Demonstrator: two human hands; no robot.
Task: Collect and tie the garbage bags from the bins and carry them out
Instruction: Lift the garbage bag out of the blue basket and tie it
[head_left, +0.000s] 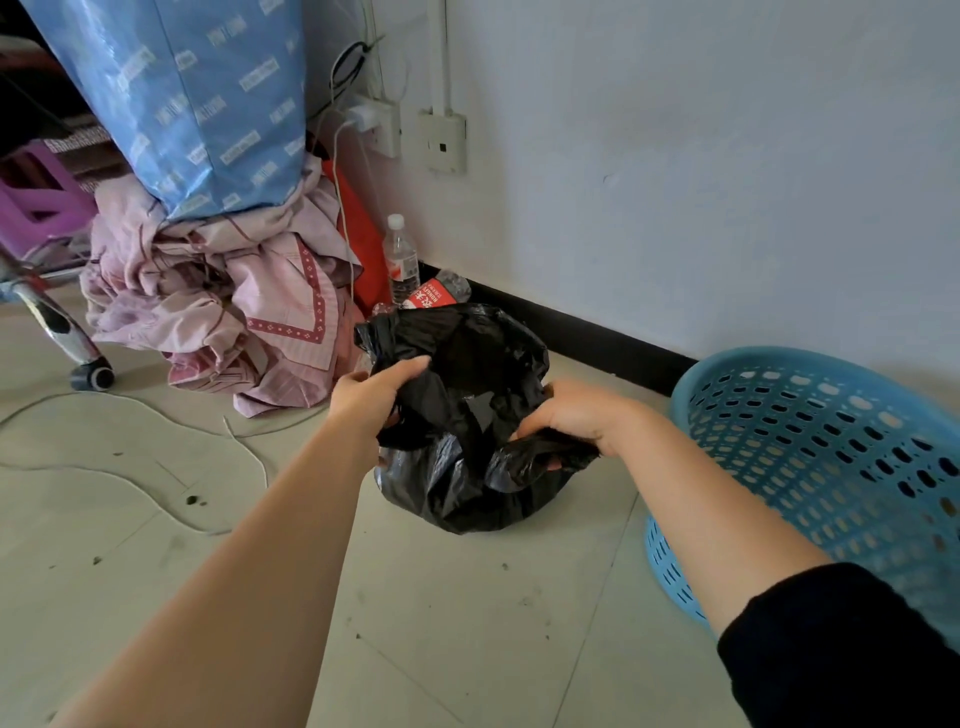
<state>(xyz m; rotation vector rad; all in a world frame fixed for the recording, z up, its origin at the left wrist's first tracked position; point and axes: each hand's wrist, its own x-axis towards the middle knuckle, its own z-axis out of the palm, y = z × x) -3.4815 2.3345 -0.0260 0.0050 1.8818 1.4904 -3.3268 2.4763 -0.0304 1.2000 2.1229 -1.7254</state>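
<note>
Floor, gripped garbage bag (contents hidden)

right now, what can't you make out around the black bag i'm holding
All in the head view.
black bag contents: opaque plastic hides them.
right grip fingertips: buried in bag folds.
crushed bottle: lower part behind the bag.
blue basket: cut off by the right edge and the sleeve.

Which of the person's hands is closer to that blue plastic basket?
Right. The right hand grips the black garbage bag on the side facing the blue plastic basket; the left hand grips the opposite side, with the bag between it and the basket.
</note>
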